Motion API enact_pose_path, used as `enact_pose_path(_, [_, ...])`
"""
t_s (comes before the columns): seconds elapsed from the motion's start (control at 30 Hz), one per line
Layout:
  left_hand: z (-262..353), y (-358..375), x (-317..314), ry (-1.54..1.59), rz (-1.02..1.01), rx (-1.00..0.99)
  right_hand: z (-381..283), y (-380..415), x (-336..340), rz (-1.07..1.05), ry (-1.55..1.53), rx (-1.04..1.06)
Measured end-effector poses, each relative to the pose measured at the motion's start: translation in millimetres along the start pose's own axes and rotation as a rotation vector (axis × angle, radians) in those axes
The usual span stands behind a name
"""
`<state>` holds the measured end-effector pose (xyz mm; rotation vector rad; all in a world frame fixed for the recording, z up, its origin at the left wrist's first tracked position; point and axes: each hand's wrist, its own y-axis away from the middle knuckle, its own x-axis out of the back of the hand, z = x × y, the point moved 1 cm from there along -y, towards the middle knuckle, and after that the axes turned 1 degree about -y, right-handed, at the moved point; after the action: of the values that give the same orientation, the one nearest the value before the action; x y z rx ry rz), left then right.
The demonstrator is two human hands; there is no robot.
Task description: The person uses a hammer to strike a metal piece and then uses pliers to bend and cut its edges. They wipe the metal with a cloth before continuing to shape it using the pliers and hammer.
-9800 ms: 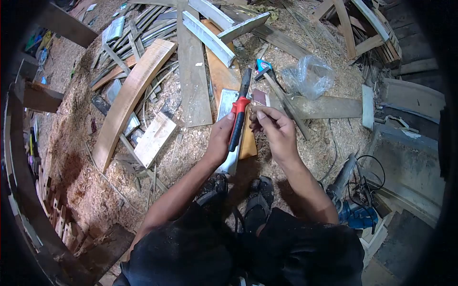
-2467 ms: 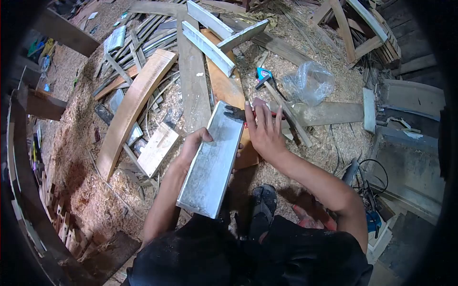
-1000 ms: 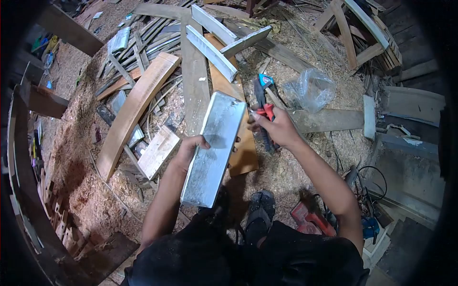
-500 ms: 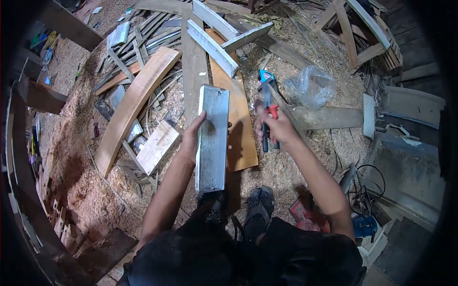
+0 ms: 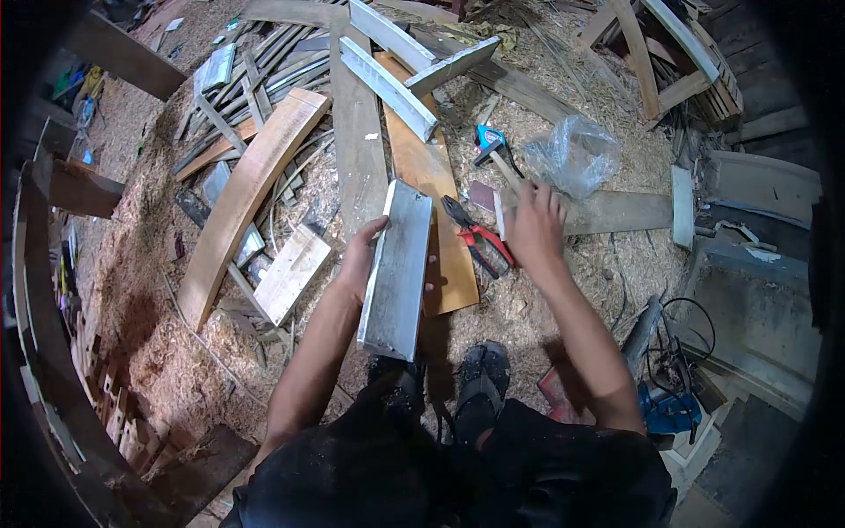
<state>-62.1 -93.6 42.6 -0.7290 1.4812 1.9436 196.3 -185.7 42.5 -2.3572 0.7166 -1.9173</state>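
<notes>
My left hand (image 5: pixel 359 260) is closed around a narrow, grey-white painted wooden board (image 5: pixel 396 273), held tilted above the floor. Its thumb lies along the near edge and fingertips show at the far side. To the right, my right hand (image 5: pixel 537 229) is at the wooden handle of a hammer (image 5: pixel 503 165), its fingers bent over it and their tips partly hidden. Red-and-black pliers (image 5: pixel 478 239) lie between the two hands, partly on an orange-brown board (image 5: pixel 451 273). Just beyond the hammer head is a teal tape measure (image 5: pixel 489 138).
A clear plastic bag (image 5: pixel 576 157) lies behind my right hand. Curved planks (image 5: pixel 251 198), thin slats and a white-painted frame (image 5: pixel 392 84) cover the far floor. Wood shavings surround my feet. A blue power tool (image 5: pixel 671 409) with a black cord sits at the right.
My right hand has let go of the pliers, which now lie on the floor, and has shifted right to the hammer handle. The board in my left hand has tilted and lowered slightly.
</notes>
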Motion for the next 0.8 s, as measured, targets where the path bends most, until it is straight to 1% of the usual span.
enact_pose_path(0.03, [2.6,1.8,-0.8,-0.001,0.019,0.016,15.9,-0.4,-5.1,-0.02,0.088,-0.037])
enact_pose_path(0.13, [16.9,11.1,-12.1,-0.012,0.078,0.036,43.4,-2.7,-16.7,-0.343,-0.089,-0.192])
enact_pose_path(0.2, [22.5,18.6,-18.6,-0.021,0.126,0.024,41.6,1.2,-15.7,-0.297,-0.22,-0.204])
enact_pose_path(0.27, [26.2,19.5,-20.1,-0.02,0.119,-0.006,29.8,5.5,-6.9,-0.264,-0.401,-0.215])
enact_pose_path(0.33, [28.5,19.0,-18.1,0.014,0.076,-0.009,-4.6,13.3,21.1,-0.252,-0.624,-0.229])
enact_pose_path(0.43, [37.9,18.8,-11.2,0.086,-0.039,0.02,-23.5,44.3,12.8,-0.421,-0.648,-0.192])
enact_pose_path(0.5, [39.7,20.6,-11.3,0.103,-0.093,0.058,-26.9,65.4,0.3,-0.282,-0.558,-0.033])
enact_pose_path(0.53, [38.8,20.8,-13.4,0.097,-0.057,0.044,-27.3,72.8,-3.9,-0.212,-0.512,0.042])
enact_pose_path(0.6, [37.5,20.6,-19.0,0.086,0.014,0.012,-25.6,78.7,-6.1,-0.138,-0.48,0.098])
enact_pose_path(0.63, [36.7,21.3,-17.0,0.072,0.01,0.011,-27.0,80.4,-5.2,-0.104,-0.466,0.125])
enact_pose_path(0.67, [36.9,20.6,-15.5,0.056,0.002,0.008,-23.4,77.2,-8.8,-0.152,-0.426,0.15])
enact_pose_path(0.77, [38.8,21.0,-19.3,0.042,0.0,0.001,-22.9,65.4,-6.1,-0.324,-0.433,-0.03])
enact_pose_path(0.8, [39.6,21.9,-19.0,0.048,0.007,-0.003,-22.4,66.2,-6.4,-0.151,-0.517,0.079])
